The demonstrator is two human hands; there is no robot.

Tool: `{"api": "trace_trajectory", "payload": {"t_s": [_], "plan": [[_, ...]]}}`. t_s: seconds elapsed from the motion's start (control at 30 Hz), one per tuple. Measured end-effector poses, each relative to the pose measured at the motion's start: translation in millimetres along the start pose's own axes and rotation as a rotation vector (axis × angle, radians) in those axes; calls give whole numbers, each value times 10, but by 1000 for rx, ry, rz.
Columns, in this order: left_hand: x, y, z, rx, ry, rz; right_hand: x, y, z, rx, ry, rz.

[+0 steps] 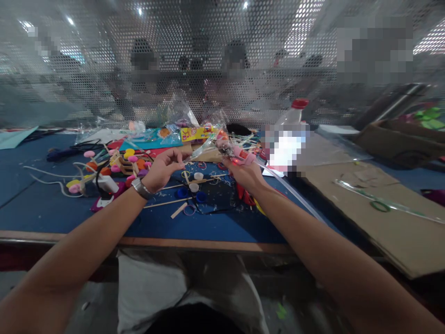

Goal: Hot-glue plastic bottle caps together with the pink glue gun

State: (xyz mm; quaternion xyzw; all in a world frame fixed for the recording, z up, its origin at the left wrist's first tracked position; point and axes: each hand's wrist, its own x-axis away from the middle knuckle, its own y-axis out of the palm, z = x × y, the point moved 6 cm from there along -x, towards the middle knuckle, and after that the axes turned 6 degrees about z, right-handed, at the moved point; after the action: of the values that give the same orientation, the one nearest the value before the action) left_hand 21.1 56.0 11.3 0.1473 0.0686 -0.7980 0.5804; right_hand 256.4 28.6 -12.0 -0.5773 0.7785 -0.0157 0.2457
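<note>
My left hand, with a watch on its wrist, pinches one end of a thin clear plastic wrapper above the blue table. My right hand is closed on a small pink toy piece at the wrapper's other end, with a long clear plastic strip trailing over my right forearm. Below the hands lie bottle caps, thin wooden sticks and rubber rings.
A heap of coloured caps and small wooden parts lies left of my left hand, with a white cord. Packets and a red-capped bottle stand behind. Cardboard sheets cover the right. A perforated screen backs the table.
</note>
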Motion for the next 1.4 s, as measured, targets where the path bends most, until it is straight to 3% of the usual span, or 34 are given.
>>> {"api": "trace_trajectory", "payload": {"t_s": [0.1,0.17,0.37,0.57,0.83,1.03,1.4], "plan": [[9,24,-26,-11,-7,-31,-8,-11,101,-124,130,88],[20,50,-46,-17,-16,-70,-17,28,119,-200,160,75],[80,173,-65,-62,-41,-227,-36,46,98,-331,119,73],[122,238,-117,-93,-97,-277,-8,-5,159,-230,124,157],[135,282,-171,-87,-140,-293,52,152,-9,-421,143,31],[133,283,-198,-68,-184,-272,135,244,-53,-442,183,-139],[100,252,-154,-127,-61,-183,209,313,-198,-567,193,-213]]}}
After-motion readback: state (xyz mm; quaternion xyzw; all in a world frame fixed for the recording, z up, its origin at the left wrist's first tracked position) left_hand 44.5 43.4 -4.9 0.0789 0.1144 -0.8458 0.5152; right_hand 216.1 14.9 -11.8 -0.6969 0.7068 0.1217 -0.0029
